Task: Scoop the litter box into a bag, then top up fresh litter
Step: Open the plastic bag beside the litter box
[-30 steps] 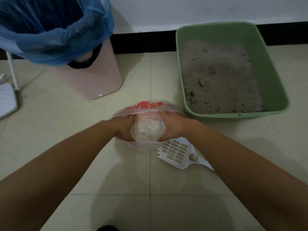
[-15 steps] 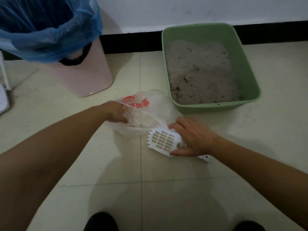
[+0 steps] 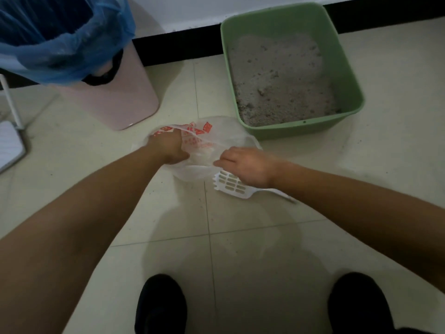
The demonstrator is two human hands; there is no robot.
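The person is bent over the tiled floor (image 3: pixel 240 261), both bare arms reaching forward and down. A thin clear plastic bag (image 3: pixel 226 133) with red print lies crumpled on the tiles just in front of the green litter box (image 3: pixel 301 128), its far edge close to the box's near wall.

The left hand (image 3: pixel 168 148) is at the bag's left side, where the red lettering is. Its grip is closed on the film there, thumb pointing toward the middle of the bag. The right hand (image 3: pixel 245 166) is at the bag's near right edge with fingers curled, and its grip pinches the plastic between the fingertips. Between the two hands the bag's mouth is spread wide.

A white slotted scoop (image 3: pixel 231 185) lies flat on the floor directly under the right hand, partly covered by it. Its handle points off to the right, and neither hand holds it.

The litter box sits against the black skirting (image 3: pixel 173 44), and grey litter (image 3: pixel 281 78) with a few small clumps covers its bottom. To the left stands a pink bin (image 3: pixel 120 102) lined with a blue bag (image 3: pixel 67 51), well apart from the box. Two dark shoes (image 3: pixel 160 304) show at the bottom edge.
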